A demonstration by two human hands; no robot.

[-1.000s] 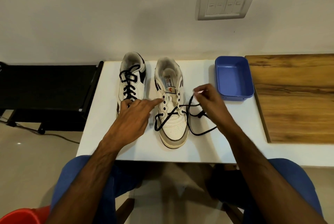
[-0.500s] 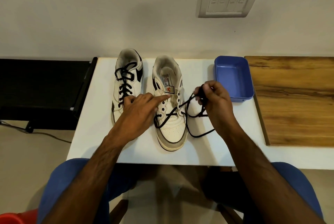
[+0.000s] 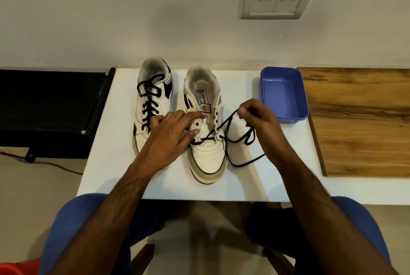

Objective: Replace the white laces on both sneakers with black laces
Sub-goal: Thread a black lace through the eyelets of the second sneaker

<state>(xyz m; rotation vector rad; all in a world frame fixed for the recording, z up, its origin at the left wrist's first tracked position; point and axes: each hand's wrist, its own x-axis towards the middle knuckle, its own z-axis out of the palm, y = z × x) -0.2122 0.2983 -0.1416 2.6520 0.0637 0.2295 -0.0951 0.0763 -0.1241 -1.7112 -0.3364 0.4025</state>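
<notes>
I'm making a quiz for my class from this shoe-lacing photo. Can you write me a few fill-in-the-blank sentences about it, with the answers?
1. The right hand pinches a lace coloured ____.
2. The sneaker already laced to the top is the one on the person's ____.
3. The tray beside the half-laced sneaker is coloured ____.
4. The left hand rests on the ____ sneaker.

Answers: black; left; blue; half-laced

White sneakers (image 3: 207, 141) with black laces (image 3: 240, 139) sit on a white table (image 3: 277, 177) beside a blue tray (image 3: 284, 95) and brown wood-grain board (image 3: 363, 119).
</notes>
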